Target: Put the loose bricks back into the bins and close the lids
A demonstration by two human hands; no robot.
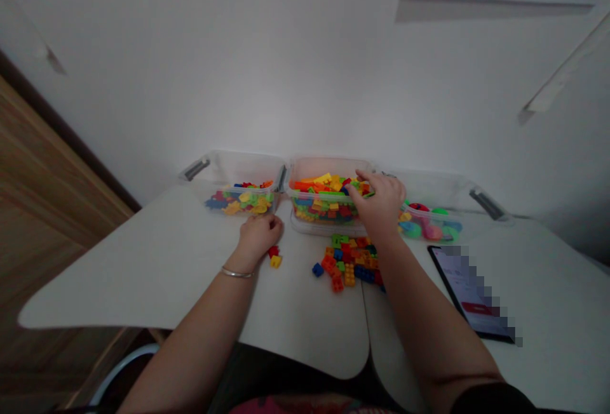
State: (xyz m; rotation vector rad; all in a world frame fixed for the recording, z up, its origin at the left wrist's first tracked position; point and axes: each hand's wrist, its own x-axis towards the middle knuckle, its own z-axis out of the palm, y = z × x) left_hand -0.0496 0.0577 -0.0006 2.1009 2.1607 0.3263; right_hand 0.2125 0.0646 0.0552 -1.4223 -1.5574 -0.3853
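My left hand (260, 235) rests on the table in front of the left bin, fingers curled in; whatever they may hold is hidden. Just beside its wrist lie a red toy brick (273, 251) and a yellow toy brick (276, 261). Over the right end of the middle clear bin (309, 227) reaches my right hand (381, 201), thumb and fingers apart above the mixed building bricks (328, 184) inside. In front of that bin a loose pile of coloured bricks (349, 255) is spread on the table, partly covered by my right forearm.
A clear bin (248, 163) with colourful pieces stands left, its grey latch facing outward. The right clear bin (443, 185) holds round coloured toys. A tablet (457, 287) lies on the white table (143, 261), right of my forearm. The wall (305, 71) rises behind the bins.
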